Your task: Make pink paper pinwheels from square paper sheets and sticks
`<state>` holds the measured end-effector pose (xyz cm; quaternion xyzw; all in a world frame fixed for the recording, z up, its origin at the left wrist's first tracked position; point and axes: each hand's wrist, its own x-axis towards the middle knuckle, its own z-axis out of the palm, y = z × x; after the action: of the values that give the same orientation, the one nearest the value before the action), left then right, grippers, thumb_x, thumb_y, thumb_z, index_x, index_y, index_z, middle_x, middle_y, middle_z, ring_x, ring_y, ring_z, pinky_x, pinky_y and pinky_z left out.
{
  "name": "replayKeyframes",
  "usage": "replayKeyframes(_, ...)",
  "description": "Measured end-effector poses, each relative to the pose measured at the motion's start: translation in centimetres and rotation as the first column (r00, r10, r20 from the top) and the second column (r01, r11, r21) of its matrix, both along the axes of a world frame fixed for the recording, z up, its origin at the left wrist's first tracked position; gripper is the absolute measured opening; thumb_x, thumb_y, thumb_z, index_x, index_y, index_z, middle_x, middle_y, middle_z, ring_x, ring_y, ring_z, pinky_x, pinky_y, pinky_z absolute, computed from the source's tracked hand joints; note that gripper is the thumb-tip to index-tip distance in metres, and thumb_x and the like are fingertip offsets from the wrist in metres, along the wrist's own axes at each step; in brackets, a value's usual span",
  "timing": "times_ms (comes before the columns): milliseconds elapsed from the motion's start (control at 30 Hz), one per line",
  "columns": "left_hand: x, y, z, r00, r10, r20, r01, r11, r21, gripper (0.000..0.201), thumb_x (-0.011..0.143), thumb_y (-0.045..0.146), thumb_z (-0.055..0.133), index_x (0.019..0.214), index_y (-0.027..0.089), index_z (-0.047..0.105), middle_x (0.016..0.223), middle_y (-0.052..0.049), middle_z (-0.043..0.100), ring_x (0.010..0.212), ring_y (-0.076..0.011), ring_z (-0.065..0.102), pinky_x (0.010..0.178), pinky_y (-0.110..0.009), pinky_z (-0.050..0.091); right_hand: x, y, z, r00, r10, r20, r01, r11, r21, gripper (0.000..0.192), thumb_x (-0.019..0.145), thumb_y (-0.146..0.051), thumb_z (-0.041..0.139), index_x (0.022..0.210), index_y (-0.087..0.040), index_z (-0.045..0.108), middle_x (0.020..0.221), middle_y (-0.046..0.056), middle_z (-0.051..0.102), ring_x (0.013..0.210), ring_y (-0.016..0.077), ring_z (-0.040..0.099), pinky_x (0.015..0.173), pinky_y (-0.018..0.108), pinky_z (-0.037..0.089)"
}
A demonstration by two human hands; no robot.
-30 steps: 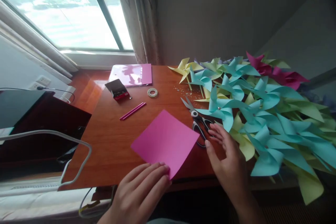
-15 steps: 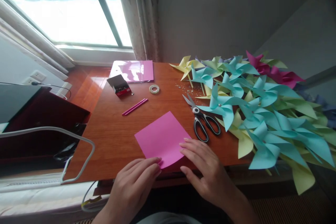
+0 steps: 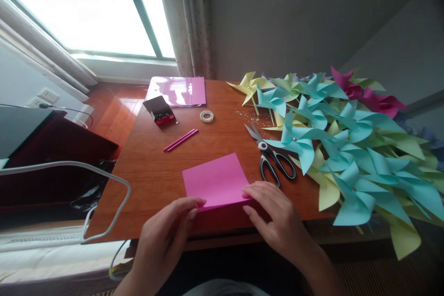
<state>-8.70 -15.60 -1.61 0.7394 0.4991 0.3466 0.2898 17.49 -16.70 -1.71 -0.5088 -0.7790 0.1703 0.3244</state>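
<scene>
A square sheet of pink paper (image 3: 215,180) lies near the front of the wooden table, its near edge slightly lifted. At the paper's near left corner, my left hand (image 3: 166,226) is closed, with finger and thumb pinching the edge. My right hand (image 3: 277,212) has its fingers curled over the near right corner, the thumb just below. Black-handled scissors (image 3: 268,157) lie open-bladed beyond my right hand. Two pink sticks (image 3: 181,140) rest side by side to the upper left of the paper.
Paper pinwheels (image 3: 347,148) in blue, yellow, green and magenta pile up on the right. A tape roll (image 3: 206,116), an opened small box (image 3: 160,111) and a glossy pink pack (image 3: 178,91) are farther back. Tiny bits (image 3: 255,118) lie scattered near the scissors. A white cable (image 3: 118,179) crosses at left.
The pink sheet has turned, so its near edge runs between my hands. My left hand has shifted left and up along with the corner. My right hand now curls onto the other corner.
</scene>
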Motion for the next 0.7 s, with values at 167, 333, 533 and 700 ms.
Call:
replayKeyframes(167, 0.0, 0.3, 0.2, 0.99, 0.089, 0.106, -0.073, 0.987, -0.14, 0.011, 0.096, 0.025, 0.058, 0.101, 0.025, 0.068, 0.091, 0.001, 0.077, 0.084, -0.0149, 0.074, 0.073, -0.019, 0.057, 0.0, 0.2, 0.3, 0.979, -0.127, -0.159, 0.104, 0.984, -0.143, 0.028, 0.094, -0.02, 0.061, 0.122, -0.024, 0.062, 0.107, 0.006, 0.076, 0.099, 0.0208, 0.073, 0.089, 0.033, 0.059)
replayKeyframes(333, 0.2, 0.8, 0.3, 0.973, 0.166, 0.158, -0.14, 0.976, -0.164, 0.008, 0.094, 0.027, 0.06, 0.096, 0.023, 0.067, 0.083, 0.001, 0.075, 0.073, -0.0145, 0.071, 0.064, -0.018, 0.057, -0.7, 0.6, 0.5, 0.95, -0.216, -0.224, 0.167, 0.961, -0.219, 0.027, 0.093, -0.024, 0.062, 0.12, -0.026, 0.066, 0.1, 0.004, 0.077, 0.095, 0.0213, 0.074, 0.089, 0.034, 0.06)
replayKeyframes(533, 0.1, 0.8, 0.8, 0.98, 0.181, 0.076, -0.178, 0.983, -0.054, 0.005, 0.094, 0.024, 0.061, 0.093, 0.023, 0.066, 0.08, 0.002, 0.074, 0.07, -0.0144, 0.071, 0.064, -0.019, 0.056, -1.1, 1.5, 0.3, 0.947, -0.231, -0.224, 0.189, 0.962, -0.197, 0.027, 0.093, -0.021, 0.061, 0.119, -0.026, 0.065, 0.101, 0.004, 0.076, 0.095, 0.0214, 0.073, 0.089, 0.035, 0.06)
replayKeyframes(700, 0.6, 0.4, 0.8, 0.994, 0.069, -0.089, -0.039, 0.954, 0.297, 0.016, 0.089, 0.012, 0.064, 0.102, 0.022, 0.067, 0.089, -0.002, 0.077, 0.079, -0.0168, 0.073, 0.077, -0.025, 0.055, -1.1, 1.6, 0.5, 0.971, -0.219, -0.095, 0.225, 0.973, 0.052, 0.034, 0.091, -0.011, 0.056, 0.122, -0.021, 0.063, 0.121, 0.012, 0.069, 0.119, 0.0279, 0.062, 0.105, 0.048, 0.051)
